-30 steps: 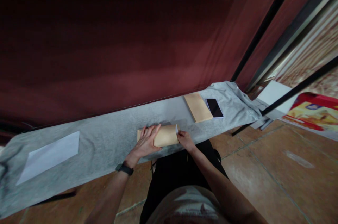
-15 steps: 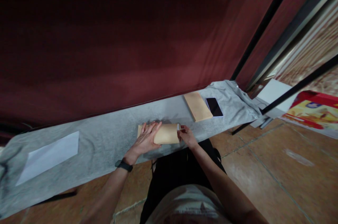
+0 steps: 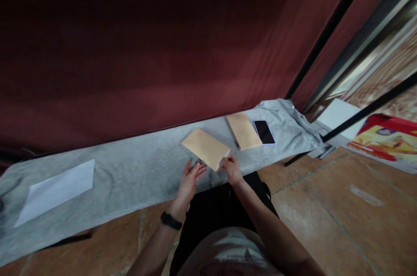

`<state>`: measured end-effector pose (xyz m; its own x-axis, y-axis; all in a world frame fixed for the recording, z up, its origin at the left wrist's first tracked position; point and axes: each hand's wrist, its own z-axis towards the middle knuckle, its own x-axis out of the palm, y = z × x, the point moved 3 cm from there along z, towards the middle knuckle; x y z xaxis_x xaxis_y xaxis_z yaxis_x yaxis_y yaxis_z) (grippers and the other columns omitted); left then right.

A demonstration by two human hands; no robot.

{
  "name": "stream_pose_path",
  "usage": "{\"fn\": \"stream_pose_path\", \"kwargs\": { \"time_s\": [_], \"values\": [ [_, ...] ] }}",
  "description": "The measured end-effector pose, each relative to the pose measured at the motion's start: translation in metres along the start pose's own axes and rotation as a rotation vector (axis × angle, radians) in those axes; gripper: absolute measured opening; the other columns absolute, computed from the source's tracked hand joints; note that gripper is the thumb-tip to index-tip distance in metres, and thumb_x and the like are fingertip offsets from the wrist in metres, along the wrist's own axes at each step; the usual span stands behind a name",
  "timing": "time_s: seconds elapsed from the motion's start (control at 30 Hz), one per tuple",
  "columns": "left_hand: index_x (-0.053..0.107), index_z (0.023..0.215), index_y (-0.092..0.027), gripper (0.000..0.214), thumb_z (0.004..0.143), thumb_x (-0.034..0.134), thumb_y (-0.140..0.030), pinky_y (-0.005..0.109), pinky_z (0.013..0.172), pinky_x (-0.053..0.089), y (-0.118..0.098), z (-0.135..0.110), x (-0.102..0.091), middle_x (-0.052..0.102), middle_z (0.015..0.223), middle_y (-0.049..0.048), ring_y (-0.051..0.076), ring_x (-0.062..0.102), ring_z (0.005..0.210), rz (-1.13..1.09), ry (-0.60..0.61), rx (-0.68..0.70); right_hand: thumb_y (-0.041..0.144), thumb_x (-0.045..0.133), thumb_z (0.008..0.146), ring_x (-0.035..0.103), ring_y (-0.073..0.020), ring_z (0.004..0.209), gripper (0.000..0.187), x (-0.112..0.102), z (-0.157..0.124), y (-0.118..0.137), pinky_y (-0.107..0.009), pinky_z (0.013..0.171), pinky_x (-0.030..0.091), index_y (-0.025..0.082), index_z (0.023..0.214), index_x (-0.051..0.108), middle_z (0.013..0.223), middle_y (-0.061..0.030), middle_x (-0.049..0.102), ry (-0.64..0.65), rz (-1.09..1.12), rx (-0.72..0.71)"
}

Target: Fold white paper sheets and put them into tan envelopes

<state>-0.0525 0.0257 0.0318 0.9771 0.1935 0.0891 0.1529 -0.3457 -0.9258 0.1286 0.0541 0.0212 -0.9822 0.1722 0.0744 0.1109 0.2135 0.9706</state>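
Note:
A tan paper envelope [image 3: 206, 147] lies aslant in front of me, with a strip of white showing at its near right end. My right hand [image 3: 232, 169] pinches that end, fingers closed on the corner. Just below the envelope's near edge is my left hand [image 3: 190, 178], its fingers apart and holding nothing. Whether its fingertips touch the envelope I cannot tell. A second tan envelope [image 3: 243, 131] rests to the right, close beside a dark-screened phone [image 3: 264, 132].
A grey cloth [image 3: 137, 167] covers the long narrow table. White paper [image 3: 57, 190] lies at its left end. Behind stands a dark red wall [image 3: 146, 59]. Black metal bars [image 3: 329, 28] and a red and yellow box [image 3: 387, 137] are on the right.
My left hand has lifted off the envelope and drawn back toward me. The envelope has turned, its far left end swinging away from me, while my right hand keeps hold of the near right end.

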Motion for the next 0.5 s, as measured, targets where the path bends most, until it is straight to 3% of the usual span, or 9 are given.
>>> {"fn": "stream_pose_path", "kwargs": {
  "time_s": [0.1, 0.23, 0.5],
  "values": [
    [0.047, 0.132, -0.021, 0.055, 0.085, 0.074, -0.032, 0.035, 0.077, 0.062, 0.012, -0.014, 0.031, 0.074, 0.097, 0.0073, 0.02, 0.074, 0.085, -0.245, 0.111, -0.167, 0.058, 0.058, 0.073, 0.065, -0.0184, 0.067, 0.038, 0.005, -0.004, -0.006, -0.029, 0.06, 0.052, 0.02, 0.081, 0.059, 0.076, -0.0048, 0.07, -0.049, 0.07, 0.026],
    [0.06, 0.111, -0.02, 0.044, 0.073, 0.082, -0.022, 0.023, 0.066, 0.058, 0.011, -0.014, 0.049, 0.073, 0.095, 0.0029, 0.014, 0.072, 0.074, -0.283, 0.124, -0.142, 0.057, 0.059, 0.072, 0.064, -0.0189, 0.066, 0.038, 0.007, -0.005, -0.01, -0.029, 0.059, 0.052, 0.02, 0.082, 0.059, 0.077, -0.0052, 0.07, -0.071, 0.091, 0.03],
    [0.062, 0.108, -0.018, 0.044, 0.066, 0.076, -0.022, 0.02, 0.052, 0.047, 0.003, 0.018, 0.028, 0.07, 0.076, -0.0004, 0.01, 0.061, 0.054, -0.006, 0.116, -0.047, 0.043, 0.053, 0.08, 0.066, -0.0218, 0.073, 0.025, -0.023, 0.002, -0.015, -0.034, 0.067, 0.056, 0.022, 0.092, 0.06, 0.082, -0.0049, 0.069, -0.111, -0.029, -0.013]
  ]
}}
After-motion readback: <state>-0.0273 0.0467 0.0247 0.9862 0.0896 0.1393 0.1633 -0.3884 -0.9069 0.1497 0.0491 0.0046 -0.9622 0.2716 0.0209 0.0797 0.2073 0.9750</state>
